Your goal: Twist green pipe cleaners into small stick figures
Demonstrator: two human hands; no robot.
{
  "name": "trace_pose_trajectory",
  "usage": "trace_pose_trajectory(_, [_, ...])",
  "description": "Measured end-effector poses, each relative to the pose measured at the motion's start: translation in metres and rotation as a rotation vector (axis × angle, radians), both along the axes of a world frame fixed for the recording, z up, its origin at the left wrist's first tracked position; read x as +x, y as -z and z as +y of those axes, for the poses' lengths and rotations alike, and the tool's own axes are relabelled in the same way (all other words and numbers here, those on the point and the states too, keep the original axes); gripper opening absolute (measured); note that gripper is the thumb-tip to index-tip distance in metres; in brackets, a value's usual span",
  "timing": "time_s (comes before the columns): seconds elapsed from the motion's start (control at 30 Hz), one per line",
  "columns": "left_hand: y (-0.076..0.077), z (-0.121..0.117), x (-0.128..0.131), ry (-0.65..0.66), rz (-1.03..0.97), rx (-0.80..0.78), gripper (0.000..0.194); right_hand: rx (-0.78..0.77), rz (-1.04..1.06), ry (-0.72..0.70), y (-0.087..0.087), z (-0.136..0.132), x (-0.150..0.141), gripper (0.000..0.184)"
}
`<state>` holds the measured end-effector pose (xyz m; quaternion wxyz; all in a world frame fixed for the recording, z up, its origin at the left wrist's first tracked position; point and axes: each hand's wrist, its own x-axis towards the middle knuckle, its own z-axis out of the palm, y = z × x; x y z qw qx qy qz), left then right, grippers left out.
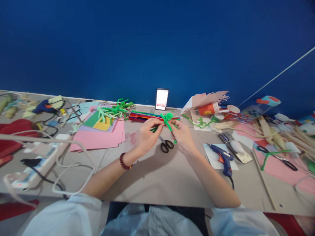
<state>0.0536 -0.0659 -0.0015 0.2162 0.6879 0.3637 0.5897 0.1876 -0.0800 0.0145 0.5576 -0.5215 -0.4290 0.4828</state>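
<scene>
The left hand and right hand each pinch a green pipe cleaner figure between thumb and fingers, holding it up between them. Its round top sits just above the fingertips. Scissors lie on the table just below the hands.

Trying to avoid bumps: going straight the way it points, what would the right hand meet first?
The right hand would meet the green pipe-cleaner figure it touches; the coloured pipe-cleaner bundle seems next, depth unclear.
</scene>
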Motion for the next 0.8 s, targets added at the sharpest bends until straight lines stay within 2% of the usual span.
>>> trace_pose_trajectory(0.4, [0.005,0.002,-0.004,0.031,0.075,0.055,0.009,-0.182,0.216,-0.053,-0.006,-0.001,-0.001,0.041])
trace_pose_trajectory(0.8, [0.012,0.007,-0.006,-0.008,0.187,0.265,0.011,-0.252,0.289,-0.161,-0.015,-0.004,-0.002,0.038])
